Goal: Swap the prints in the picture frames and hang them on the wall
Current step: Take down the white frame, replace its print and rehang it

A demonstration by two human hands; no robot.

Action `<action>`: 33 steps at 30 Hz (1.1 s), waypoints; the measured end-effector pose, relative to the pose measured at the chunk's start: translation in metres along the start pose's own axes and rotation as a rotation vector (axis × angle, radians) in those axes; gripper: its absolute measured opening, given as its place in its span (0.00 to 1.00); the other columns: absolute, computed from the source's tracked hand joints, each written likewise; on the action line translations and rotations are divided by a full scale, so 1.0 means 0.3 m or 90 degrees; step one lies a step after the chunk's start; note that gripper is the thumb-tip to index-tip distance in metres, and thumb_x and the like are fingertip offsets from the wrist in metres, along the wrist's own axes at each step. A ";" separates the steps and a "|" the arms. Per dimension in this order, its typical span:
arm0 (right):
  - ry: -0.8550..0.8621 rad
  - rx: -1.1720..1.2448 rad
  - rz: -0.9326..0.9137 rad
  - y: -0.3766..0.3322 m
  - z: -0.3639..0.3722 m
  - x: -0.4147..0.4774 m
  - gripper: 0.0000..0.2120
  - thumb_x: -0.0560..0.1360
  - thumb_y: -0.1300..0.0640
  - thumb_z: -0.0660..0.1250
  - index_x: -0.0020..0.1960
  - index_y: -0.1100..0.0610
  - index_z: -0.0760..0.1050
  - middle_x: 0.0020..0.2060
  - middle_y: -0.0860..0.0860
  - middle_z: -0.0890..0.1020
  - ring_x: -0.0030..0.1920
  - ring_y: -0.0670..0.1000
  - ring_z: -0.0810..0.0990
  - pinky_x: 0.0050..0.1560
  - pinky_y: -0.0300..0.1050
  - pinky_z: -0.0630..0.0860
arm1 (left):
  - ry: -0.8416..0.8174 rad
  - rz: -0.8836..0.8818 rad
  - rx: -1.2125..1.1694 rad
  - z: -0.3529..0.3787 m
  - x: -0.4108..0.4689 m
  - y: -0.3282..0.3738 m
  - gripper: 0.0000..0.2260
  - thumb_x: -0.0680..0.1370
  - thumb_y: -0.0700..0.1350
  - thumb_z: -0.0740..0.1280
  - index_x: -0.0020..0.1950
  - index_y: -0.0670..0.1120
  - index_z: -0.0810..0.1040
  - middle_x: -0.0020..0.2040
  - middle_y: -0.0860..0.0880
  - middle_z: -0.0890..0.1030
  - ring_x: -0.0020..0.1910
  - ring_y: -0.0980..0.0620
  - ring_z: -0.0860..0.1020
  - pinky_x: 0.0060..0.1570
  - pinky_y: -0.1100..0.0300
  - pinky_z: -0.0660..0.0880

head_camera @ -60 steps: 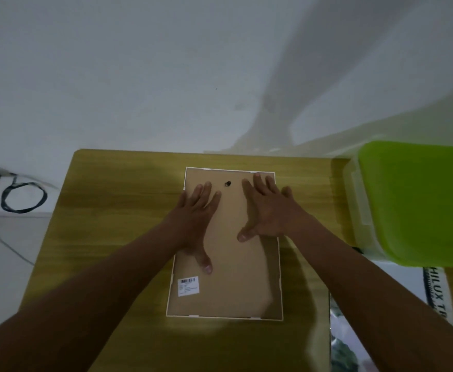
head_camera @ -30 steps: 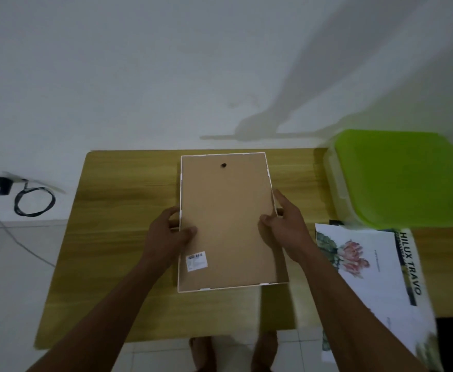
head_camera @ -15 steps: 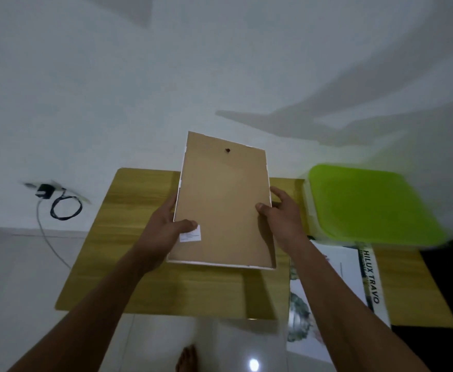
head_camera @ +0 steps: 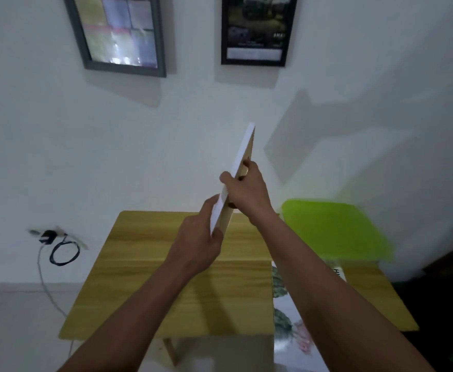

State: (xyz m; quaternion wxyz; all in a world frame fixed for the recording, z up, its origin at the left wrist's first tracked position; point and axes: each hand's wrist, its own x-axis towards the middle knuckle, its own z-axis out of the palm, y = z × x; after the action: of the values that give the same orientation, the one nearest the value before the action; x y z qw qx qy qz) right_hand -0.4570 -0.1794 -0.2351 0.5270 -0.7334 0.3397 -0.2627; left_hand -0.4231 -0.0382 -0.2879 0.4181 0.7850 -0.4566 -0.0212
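Note:
I hold a white picture frame (head_camera: 243, 154) with a brown back board edge-on in the air above the wooden table (head_camera: 145, 267). My left hand (head_camera: 198, 242) grips its lower end. My right hand (head_camera: 247, 191) grips it higher up, fingers curled over the edge. Its front is hidden. Two framed prints hang on the white wall: a grey frame (head_camera: 118, 33) at the upper left and a black frame (head_camera: 257, 28) to its right. A loose flower print (head_camera: 287, 323) lies on the table's right side, partly under my right forearm.
A box with a bright green lid (head_camera: 332, 229) stands at the table's far right. A black plug with a looped cable (head_camera: 59, 248) hangs on the wall low at the left. The floor shows in front of the table.
The frame came up off the table and turned from back-facing-me to edge-on. Both hands shifted from its sides to gripping one edge. My view rose, bringing the two hung frames into sight.

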 end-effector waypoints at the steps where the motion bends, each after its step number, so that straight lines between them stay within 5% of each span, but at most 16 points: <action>1: 0.024 0.010 -0.009 -0.012 -0.009 -0.013 0.33 0.72 0.46 0.66 0.74 0.50 0.61 0.52 0.49 0.80 0.48 0.52 0.82 0.49 0.53 0.81 | 0.000 0.016 0.010 -0.001 -0.008 0.015 0.28 0.75 0.41 0.64 0.72 0.55 0.61 0.46 0.51 0.81 0.40 0.52 0.80 0.37 0.50 0.78; 4: 0.103 0.023 -0.041 -0.032 -0.030 -0.062 0.24 0.77 0.55 0.61 0.71 0.50 0.62 0.49 0.47 0.78 0.47 0.50 0.80 0.49 0.50 0.78 | 0.001 0.049 0.036 0.001 -0.037 0.050 0.26 0.73 0.48 0.68 0.70 0.56 0.66 0.54 0.56 0.81 0.49 0.55 0.80 0.47 0.56 0.78; 8: 0.175 0.086 -0.054 -0.030 -0.065 -0.108 0.31 0.75 0.61 0.57 0.75 0.44 0.56 0.60 0.49 0.78 0.56 0.53 0.79 0.59 0.54 0.77 | -0.063 0.050 -0.016 -0.014 -0.049 0.051 0.26 0.75 0.65 0.64 0.71 0.59 0.66 0.62 0.58 0.78 0.59 0.60 0.76 0.58 0.58 0.74; 13: 0.195 0.188 -0.103 -0.046 -0.191 -0.158 0.35 0.76 0.67 0.58 0.76 0.39 0.58 0.61 0.48 0.81 0.55 0.48 0.82 0.57 0.53 0.80 | 0.115 0.001 -0.056 -0.161 0.072 -0.029 0.26 0.79 0.49 0.66 0.75 0.57 0.61 0.71 0.53 0.69 0.69 0.52 0.69 0.68 0.54 0.66; 16: 0.187 0.231 -0.145 -0.088 -0.287 -0.178 0.38 0.74 0.72 0.57 0.76 0.40 0.61 0.60 0.46 0.82 0.55 0.47 0.83 0.52 0.45 0.80 | 0.008 -0.085 -0.201 -0.293 0.183 0.009 0.34 0.78 0.48 0.67 0.77 0.62 0.52 0.67 0.51 0.72 0.58 0.54 0.77 0.56 0.54 0.75; 18: 0.163 0.241 -0.163 -0.119 -0.348 -0.187 0.42 0.72 0.74 0.57 0.76 0.40 0.61 0.61 0.46 0.82 0.57 0.50 0.82 0.55 0.49 0.79 | -0.119 -0.066 -0.299 -0.357 0.233 0.068 0.37 0.78 0.44 0.68 0.77 0.65 0.49 0.62 0.52 0.77 0.50 0.58 0.80 0.47 0.55 0.80; 21: 0.149 0.236 -0.187 -0.156 -0.430 -0.187 0.43 0.71 0.76 0.57 0.74 0.37 0.62 0.57 0.50 0.83 0.53 0.53 0.82 0.53 0.51 0.78 | -0.204 0.007 -0.349 -0.399 0.307 0.163 0.42 0.76 0.34 0.68 0.74 0.70 0.52 0.59 0.55 0.81 0.54 0.55 0.81 0.47 0.47 0.81; 25: 0.148 0.245 -0.208 -0.216 -0.583 -0.161 0.40 0.71 0.77 0.59 0.71 0.38 0.64 0.48 0.55 0.85 0.45 0.54 0.82 0.47 0.51 0.79 | -0.236 0.071 -0.364 -0.395 0.406 0.297 0.46 0.73 0.32 0.69 0.72 0.74 0.52 0.58 0.54 0.81 0.58 0.51 0.79 0.47 0.42 0.81; 30: 0.130 0.189 -0.241 -0.267 -0.805 -0.062 0.41 0.71 0.75 0.63 0.71 0.35 0.64 0.53 0.60 0.84 0.55 0.63 0.82 0.55 0.59 0.79 | -0.213 0.148 -0.344 -0.327 0.528 0.468 0.49 0.73 0.32 0.71 0.71 0.76 0.47 0.59 0.55 0.80 0.56 0.54 0.80 0.45 0.45 0.82; 33: 0.108 0.130 -0.271 -0.284 -0.978 0.031 0.43 0.72 0.73 0.67 0.73 0.34 0.61 0.55 0.58 0.83 0.57 0.59 0.82 0.58 0.59 0.79 | -0.186 0.186 -0.328 -0.253 0.624 0.589 0.48 0.73 0.32 0.70 0.71 0.76 0.48 0.61 0.60 0.78 0.60 0.54 0.77 0.44 0.46 0.82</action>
State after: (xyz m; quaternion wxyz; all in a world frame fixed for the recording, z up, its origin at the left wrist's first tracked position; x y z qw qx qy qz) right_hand -0.6504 -0.3429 -0.0639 0.5007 -0.7068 0.1920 -0.4615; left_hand -0.4062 -0.1684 -0.0539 0.5312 0.5686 -0.5991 -0.1885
